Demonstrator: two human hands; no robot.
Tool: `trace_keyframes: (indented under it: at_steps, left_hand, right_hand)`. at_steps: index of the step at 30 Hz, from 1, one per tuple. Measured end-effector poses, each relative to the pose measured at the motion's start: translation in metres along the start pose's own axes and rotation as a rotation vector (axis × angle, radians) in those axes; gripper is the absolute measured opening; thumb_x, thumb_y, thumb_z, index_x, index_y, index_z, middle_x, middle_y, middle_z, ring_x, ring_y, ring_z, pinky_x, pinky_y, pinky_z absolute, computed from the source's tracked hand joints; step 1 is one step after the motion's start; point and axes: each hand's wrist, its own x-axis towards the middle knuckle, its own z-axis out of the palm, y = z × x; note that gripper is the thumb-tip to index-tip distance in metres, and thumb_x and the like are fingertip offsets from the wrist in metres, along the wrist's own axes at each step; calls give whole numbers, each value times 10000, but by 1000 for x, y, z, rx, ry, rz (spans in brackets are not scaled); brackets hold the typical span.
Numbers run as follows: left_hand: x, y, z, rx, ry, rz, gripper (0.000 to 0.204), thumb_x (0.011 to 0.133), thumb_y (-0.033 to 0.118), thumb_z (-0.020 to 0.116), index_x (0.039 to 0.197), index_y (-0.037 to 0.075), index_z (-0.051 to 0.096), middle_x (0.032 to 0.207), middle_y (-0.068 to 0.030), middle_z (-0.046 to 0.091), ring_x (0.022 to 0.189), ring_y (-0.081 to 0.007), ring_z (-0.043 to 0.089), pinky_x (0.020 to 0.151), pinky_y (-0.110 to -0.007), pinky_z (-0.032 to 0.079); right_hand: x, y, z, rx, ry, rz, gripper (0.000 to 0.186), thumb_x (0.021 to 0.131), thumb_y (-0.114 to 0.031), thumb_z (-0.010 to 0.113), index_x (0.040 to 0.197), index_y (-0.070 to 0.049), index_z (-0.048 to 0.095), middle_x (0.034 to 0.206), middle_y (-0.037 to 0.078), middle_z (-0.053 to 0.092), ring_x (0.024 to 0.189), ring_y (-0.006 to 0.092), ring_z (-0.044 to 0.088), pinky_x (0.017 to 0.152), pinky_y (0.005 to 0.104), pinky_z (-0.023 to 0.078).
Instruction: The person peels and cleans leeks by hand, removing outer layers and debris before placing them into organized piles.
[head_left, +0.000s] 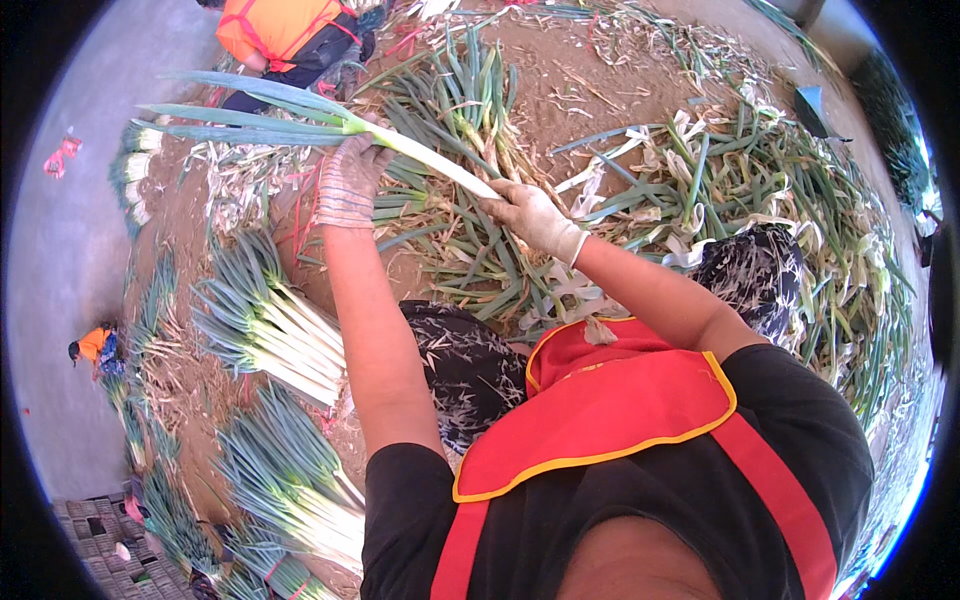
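One long leek [430, 157] with green leaves and a white shank lies across both my gloved hands. My left hand [348, 175] grips it where the leaves meet the shank. My right hand [528, 215], in a whitish glove, is closed on its white end at the right. Just beyond them lies a loose pile of leeks and leaves [450, 95]. Below my left arm, trimmed leeks lie in bunches [280, 330], with another bunch [290, 490] nearer the lower edge.
A co-worker in an orange top [262, 35] crouches at the upper left; another person [92, 348] is farther left. Stripped leaves [820, 290] heap beside my right side. More bunches [135, 180] line the grey floor [70, 260]. Stacked crates [115, 545] stand at the lower left.
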Motion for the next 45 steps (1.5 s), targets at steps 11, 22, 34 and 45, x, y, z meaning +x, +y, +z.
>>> trace_keyframes:
  at_steps: [11, 22, 34, 45]
  left_hand:
    - [19, -15, -22, -235, -174, 98, 336, 744, -26, 666, 1065, -1, 568, 1063, -105, 619, 1031, -278, 609, 940, -495, 514]
    - [-5, -32, 46, -414, -733, -402, 650, 837, 210, 653, 1381, -8, 371, 739, 39, 384, 623, -75, 398, 590, -220, 369]
    - [-1, -88, 39, 571, -454, -289, 335, 906, 121, 550, 1218, 0, 524, 897, -34, 598, 774, -128, 580, 667, -232, 490]
    - [-4, -9, 50, -228, -23, 91, 309, 857, 240, 652, 1060, 40, 533, 947, -119, 561, 886, -259, 572, 867, -430, 477]
  right_hand:
    - [-4, -1, -13, -87, -6, -199, 381, 933, -256, 583, 1230, -18, 563, 778, 10, 576, 692, 91, 524, 641, 271, 453]
    - [-25, -24, -26, 646, -599, 234, 412, 925, -299, 605, 1225, -26, 535, 719, -31, 513, 523, 29, 437, 435, 183, 303]
    - [-32, -71, -14, 464, -322, -4, 349, 952, -267, 559, 1188, -10, 554, 687, -66, 461, 547, 12, 399, 460, 172, 303]
    - [-1, 10, 14, 61, 117, -167, 434, 891, -197, 635, 1272, -19, 528, 925, 70, 630, 827, 127, 566, 787, 279, 466]
